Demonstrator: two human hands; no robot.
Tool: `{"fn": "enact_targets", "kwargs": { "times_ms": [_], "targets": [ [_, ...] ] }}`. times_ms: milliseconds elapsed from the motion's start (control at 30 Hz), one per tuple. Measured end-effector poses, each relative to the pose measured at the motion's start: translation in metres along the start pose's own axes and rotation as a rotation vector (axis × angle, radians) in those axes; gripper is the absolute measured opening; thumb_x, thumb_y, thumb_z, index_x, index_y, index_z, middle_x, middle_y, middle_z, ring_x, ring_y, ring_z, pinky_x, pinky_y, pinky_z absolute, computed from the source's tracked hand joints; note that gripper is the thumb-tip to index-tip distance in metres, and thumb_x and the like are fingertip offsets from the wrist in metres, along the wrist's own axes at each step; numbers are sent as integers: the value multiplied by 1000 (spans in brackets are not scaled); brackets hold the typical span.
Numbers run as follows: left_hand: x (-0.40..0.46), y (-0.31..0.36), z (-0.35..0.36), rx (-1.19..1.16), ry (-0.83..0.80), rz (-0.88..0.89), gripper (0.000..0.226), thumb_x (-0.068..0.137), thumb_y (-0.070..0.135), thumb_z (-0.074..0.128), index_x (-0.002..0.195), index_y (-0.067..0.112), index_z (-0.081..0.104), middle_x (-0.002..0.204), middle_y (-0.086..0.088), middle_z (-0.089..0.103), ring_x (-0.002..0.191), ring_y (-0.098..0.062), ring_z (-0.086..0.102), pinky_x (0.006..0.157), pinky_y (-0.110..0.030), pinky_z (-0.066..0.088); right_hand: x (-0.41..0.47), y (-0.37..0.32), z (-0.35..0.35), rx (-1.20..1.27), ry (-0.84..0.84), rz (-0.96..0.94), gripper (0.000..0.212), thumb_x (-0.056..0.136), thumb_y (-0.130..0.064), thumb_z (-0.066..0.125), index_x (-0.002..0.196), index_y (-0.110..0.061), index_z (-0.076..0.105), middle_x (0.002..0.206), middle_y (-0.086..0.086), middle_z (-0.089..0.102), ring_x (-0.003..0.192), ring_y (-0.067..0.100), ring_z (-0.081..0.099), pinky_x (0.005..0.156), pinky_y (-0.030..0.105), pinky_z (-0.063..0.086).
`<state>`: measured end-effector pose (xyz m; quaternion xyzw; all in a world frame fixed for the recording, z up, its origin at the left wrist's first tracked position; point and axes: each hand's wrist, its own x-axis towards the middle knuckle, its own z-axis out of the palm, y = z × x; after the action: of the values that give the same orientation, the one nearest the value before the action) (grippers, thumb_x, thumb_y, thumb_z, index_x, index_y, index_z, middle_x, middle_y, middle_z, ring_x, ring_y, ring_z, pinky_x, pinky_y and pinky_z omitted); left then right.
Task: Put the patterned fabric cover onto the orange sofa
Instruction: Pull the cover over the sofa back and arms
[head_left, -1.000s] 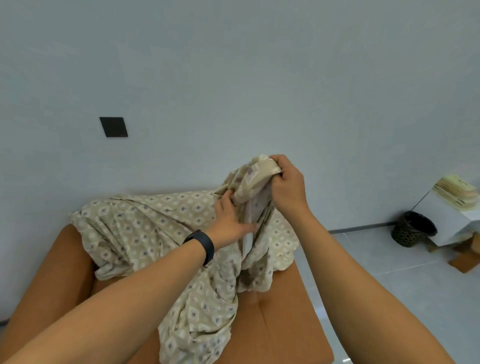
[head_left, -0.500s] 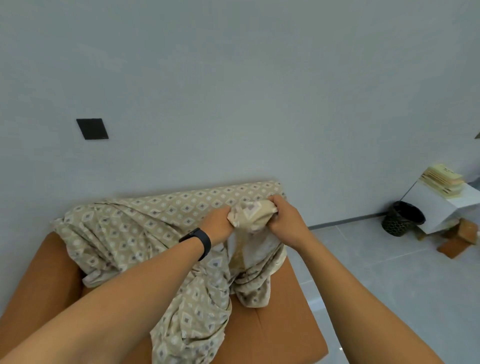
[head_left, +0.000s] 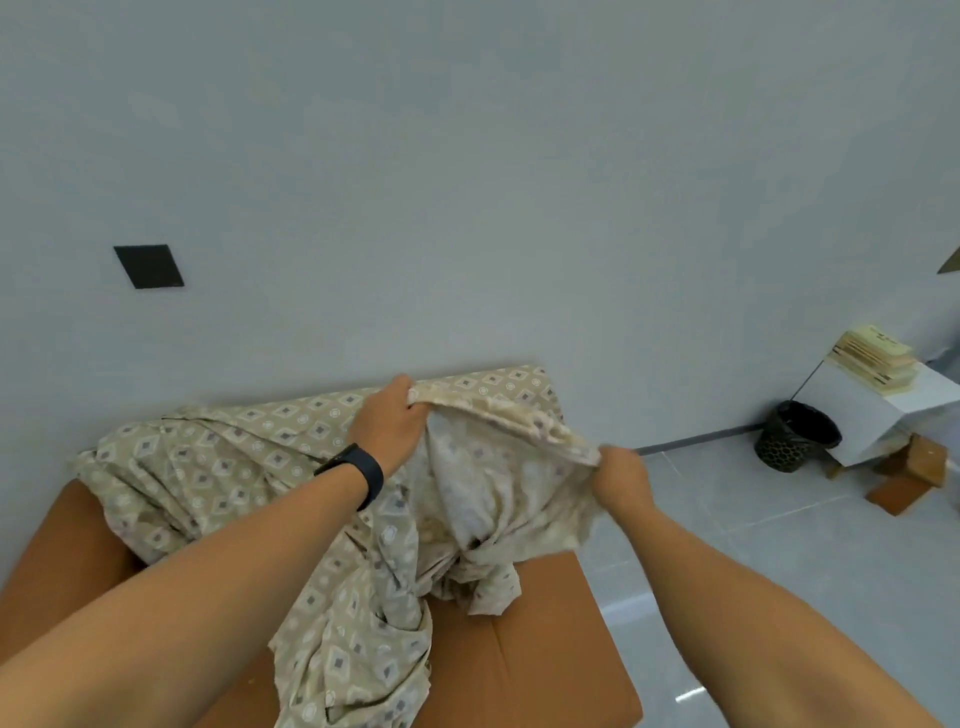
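both hands (head_left: 387, 423) (head_left: 621, 475) grip the fabric cover's (head_left: 234, 452) edge, fingers curled.

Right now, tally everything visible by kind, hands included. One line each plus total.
hands: 2, left and right
patterned cover: 1
orange sofa: 1
black wristband: 1
black wall plate: 1
black bin: 1
white side table: 1
paper stack: 1
Total: 9

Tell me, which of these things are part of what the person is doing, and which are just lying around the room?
Part of the job:
- patterned cover, bunched over the sofa back and seat
- orange sofa
- left hand and right hand, each gripping the cover's edge

Just lying about:
- black basket on the floor
- white stand with stacked papers
- dark wall plate
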<state>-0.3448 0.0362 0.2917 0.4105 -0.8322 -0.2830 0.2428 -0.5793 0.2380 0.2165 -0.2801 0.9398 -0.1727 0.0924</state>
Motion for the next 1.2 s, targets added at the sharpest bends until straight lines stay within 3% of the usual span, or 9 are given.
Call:
{"fn": "enact_targets", "kwargs": {
  "times_ms": [167, 233, 333, 400, 567, 733, 867, 967, 1200],
  "targets": [
    [34, 69, -35, -289, 461, 65, 10, 101, 21, 46, 92, 17, 44, 70, 4, 50, 59, -18, 48, 50, -35, 29, 37, -78, -132, 597, 880, -160, 23, 88, -2, 53, 110, -8, 58, 116, 7, 53, 85, 11, 50, 72, 14, 36],
    [29, 74, -32, -382, 499, 139, 12, 103, 21, 47, 92, 17, 43, 69, 6, 49, 58, -14, 45, 50, -35, 30, 32, -90, -152, 846, 1005, -291, 25, 89, -3, 54, 114, -8, 58, 118, 1, 49, 92, 3, 48, 80, 8, 38],
    [1, 45, -2, -393, 147, 206, 4, 102, 22, 54, 102, 21, 51, 82, 4, 60, 71, -12, 57, 60, -37, 43, 16, -61, -94, 394, 785, -510, 52, 88, 1, 62, 138, -11, 54, 142, 8, 49, 129, 20, 44, 106, 28, 39],
    [-23, 7, 27, -386, -223, 146, 22, 100, 27, 59, 120, 35, 55, 108, 12, 66, 96, -5, 64, 80, -30, 54, 3, -15, -21, -60, 556, -639, 48, 94, -9, 61, 141, -12, 56, 147, 12, 50, 130, 32, 46, 99, 42, 46],
    [-64, -88, 77, 52, -690, -126, 52, 89, 43, 65, 137, 24, 56, 136, 5, 59, 122, -21, 58, 102, -41, 49, -50, 74, 77, -452, -461, -174, 29, 96, -12, 49, 122, -17, 62, 129, 6, 63, 115, 27, 64, 90, 35, 50],
    [-72, -100, 88, 75, -868, -269, 59, 85, 44, 67, 138, 23, 57, 140, 3, 56, 127, -25, 55, 95, -29, 46, -20, 67, 54, -169, -265, -145, 20, 96, -18, 49, 99, -20, 69, 94, 0, 59, 97, 24, 67, 73, 28, 44],
    [-79, -71, 91, 187, -1271, -356, 29, 81, 40, 74, 103, 24, 66, 92, 4, 65, 76, -17, 62, 67, -25, 50, -8, 53, 30, 134, 25, -271, 20, 87, -7, 57, 93, -21, 69, 92, -5, 60, 88, 18, 61, 72, 26, 42],
    [-90, -54, 94, 348, -1500, -386, 37, 91, 31, 66, 125, 20, 58, 119, -5, 62, 104, -24, 63, 98, -38, 52, -28, 40, 34, 279, 66, -340, 27, 82, -2, 61, 99, -20, 71, 97, -9, 63, 87, 8, 56, 75, 23, 44],
    [-111, -33, 132, -27, -921, -103, 68, 91, -7, 38, 146, 31, 46, 139, 4, 50, 116, -14, 52, 91, -27, 50, -107, 43, 74, 398, -133, -431, 20, 76, -20, 63, 89, -32, 71, 87, -20, 66, 83, 0, 61, 74, 19, 50]
  ]
}}
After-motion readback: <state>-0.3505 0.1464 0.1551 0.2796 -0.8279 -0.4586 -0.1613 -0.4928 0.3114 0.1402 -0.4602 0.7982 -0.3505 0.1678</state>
